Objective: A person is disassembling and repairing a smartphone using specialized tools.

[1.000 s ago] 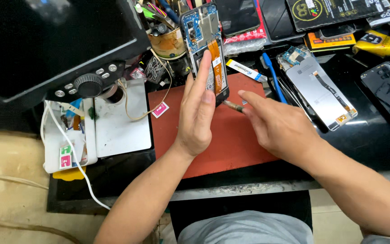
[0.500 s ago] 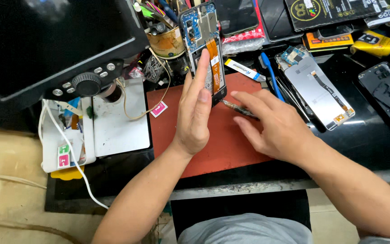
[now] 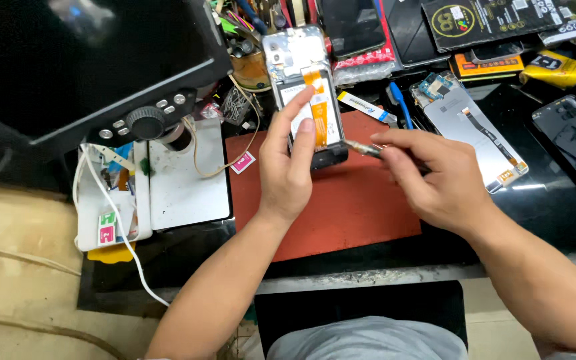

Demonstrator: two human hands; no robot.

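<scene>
While the opened phone (image 3: 309, 107) lies at 12 o'clock on the red mat (image 3: 348, 207), it is steadied by the left hand (image 3: 289, 167), fingers extended flat; a thin metal tool (image 3: 363, 149) is pinched in the right hand (image 3: 435, 177), tip at the phone's lower edge.

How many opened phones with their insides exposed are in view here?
2. One opened phone lies on the red mat under the left hand; the second opened phone lies right of the right hand. Clutter behind may hide more.
</scene>
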